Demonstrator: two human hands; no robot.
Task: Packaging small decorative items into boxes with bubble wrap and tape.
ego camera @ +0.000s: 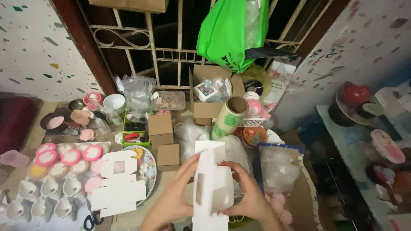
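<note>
Cluttered low counter (171, 216) set against a speckled wall and a metal window grille (162, 47); green plastic bag (231, 32) hangs from the grille.

White cardboard box (212, 188), partly folded, window cut-out in one face, held up at bottom centre, in front of everything else. All places below taken from this box.

Left hand (171, 201): on the box's left side, fingers stretched along the panel, thumb up near the top edge. Right hand (246, 192): on the box's right side, fingers curled round the panel, closed on the card. Both hands grip the box; it is tilted, clear of the counter.

Left of box: a flat unfolded white box blank (117, 188) lying over a patterned plate (150, 169). Farther left: pink round cakes (70, 156), and below them small white cups (43, 194). Scissors (90, 220) just under the blank.

Behind box: small brown boxes (162, 137), a cardboard tube (231, 115) standing tilted, an open carton (209, 92).

Right of box: clear plastic bag (278, 169) on a cardboard sheet (302, 192).
</note>
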